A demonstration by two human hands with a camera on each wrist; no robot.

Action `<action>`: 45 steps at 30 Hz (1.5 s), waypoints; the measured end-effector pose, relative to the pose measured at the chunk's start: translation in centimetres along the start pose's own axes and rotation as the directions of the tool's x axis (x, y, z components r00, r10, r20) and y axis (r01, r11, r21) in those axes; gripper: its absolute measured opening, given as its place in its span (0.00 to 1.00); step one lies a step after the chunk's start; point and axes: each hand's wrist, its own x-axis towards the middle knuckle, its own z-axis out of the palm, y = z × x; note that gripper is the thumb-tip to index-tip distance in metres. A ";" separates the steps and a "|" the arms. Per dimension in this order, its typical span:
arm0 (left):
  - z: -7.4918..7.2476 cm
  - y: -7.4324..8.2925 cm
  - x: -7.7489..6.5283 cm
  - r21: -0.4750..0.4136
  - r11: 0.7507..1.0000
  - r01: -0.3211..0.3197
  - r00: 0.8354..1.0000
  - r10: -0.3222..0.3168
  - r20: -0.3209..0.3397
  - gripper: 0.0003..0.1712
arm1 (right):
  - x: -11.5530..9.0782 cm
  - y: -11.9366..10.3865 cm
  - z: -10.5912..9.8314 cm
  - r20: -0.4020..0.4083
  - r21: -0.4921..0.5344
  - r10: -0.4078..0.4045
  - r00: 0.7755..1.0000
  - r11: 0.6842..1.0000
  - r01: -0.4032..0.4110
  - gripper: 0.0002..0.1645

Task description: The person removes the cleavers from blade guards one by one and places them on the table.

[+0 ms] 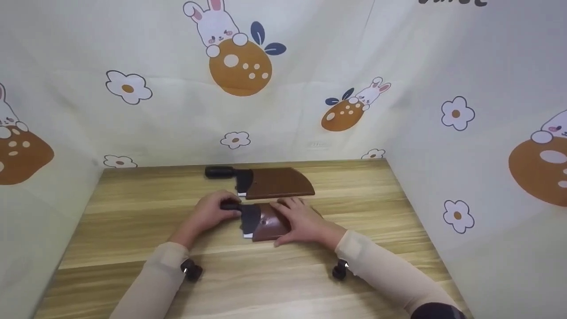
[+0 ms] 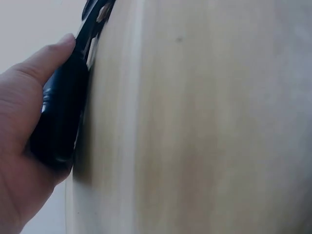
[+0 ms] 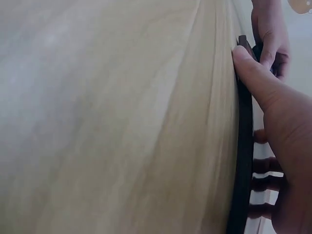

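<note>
A cleaver in a brown leather sheath (image 1: 269, 225) lies on the wooden table, its handle towards the left. My left hand (image 1: 213, 209) grips the black handle (image 2: 62, 109), with the thumb along it in the left wrist view. Over the sheath's right part, my right hand (image 1: 305, 221) spans its width, thumb at the near edge and fingers towards the far edge. The right wrist view shows the sheath's dark edge (image 3: 244, 131) under that thumb. The right hand covers the blade's far end. A strip of bare metal (image 1: 248, 235) shows between handle and sheath.
Just behind lies a second, larger cleaver (image 1: 281, 182) in a brown sheath, its black handle (image 1: 220, 172) also to the left. Cloth walls (image 1: 292, 97) printed with rabbits and flowers enclose the table (image 1: 266, 283) at the back and both sides.
</note>
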 end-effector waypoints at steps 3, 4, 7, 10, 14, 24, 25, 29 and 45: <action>0.5 -0.1 -0.1 0.020 1.000 0.008 1.000 -0.008 -0.023 0.20 | 0.0 -0.2 0.3 -0.005 0.010 0.001 1.000 1.000 0.000 0.74; 0.6 -0.1 -0.1 0.029 1.000 0.004 1.000 -0.004 -0.026 0.20 | -0.1 -0.2 0.4 -0.002 0.009 0.002 1.000 1.000 -0.002 0.74; 0.9 -0.1 0.1 0.077 0.997 -0.029 0.999 0.030 -0.017 0.19 | -0.1 -0.1 0.3 -0.001 0.002 0.005 1.000 1.000 -0.005 0.73; 0.5 0.1 0.5 0.149 0.985 -0.091 0.996 0.090 0.016 0.18 | 0.1 -0.1 -0.1 0.001 -0.010 0.014 1.000 1.000 -0.014 0.73; -0.3 0.5 0.9 0.242 0.956 -0.164 0.986 0.152 0.067 0.16 | 0.6 0.0 -0.6 0.009 -0.020 0.003 1.000 1.000 -0.002 0.74; -1.1 1.5 0.7 0.328 0.913 -0.241 0.970 0.214 0.117 0.17 | -0.1 0.6 -1.5 -0.057 -0.025 -0.094 0.994 0.995 0.092 0.73; -1.1 1.7 0.7 0.332 0.911 -0.243 0.969 0.217 0.114 0.17 | -0.2 0.7 -1.7 -0.063 -0.025 -0.097 0.993 0.995 0.096 0.73; -1.2 2.3 0.6 0.334 0.912 -0.237 0.971 0.216 0.099 0.16 | -0.7 0.7 -2.2 -0.084 -0.026 -0.101 0.991 0.995 0.100 0.73; -1.9 3.5 0.2 0.366 0.908 -0.207 0.977 0.211 0.029 0.17 | -1.1 0.4 -3.6 -0.139 -0.042 -0.122 0.983 0.992 0.117 0.72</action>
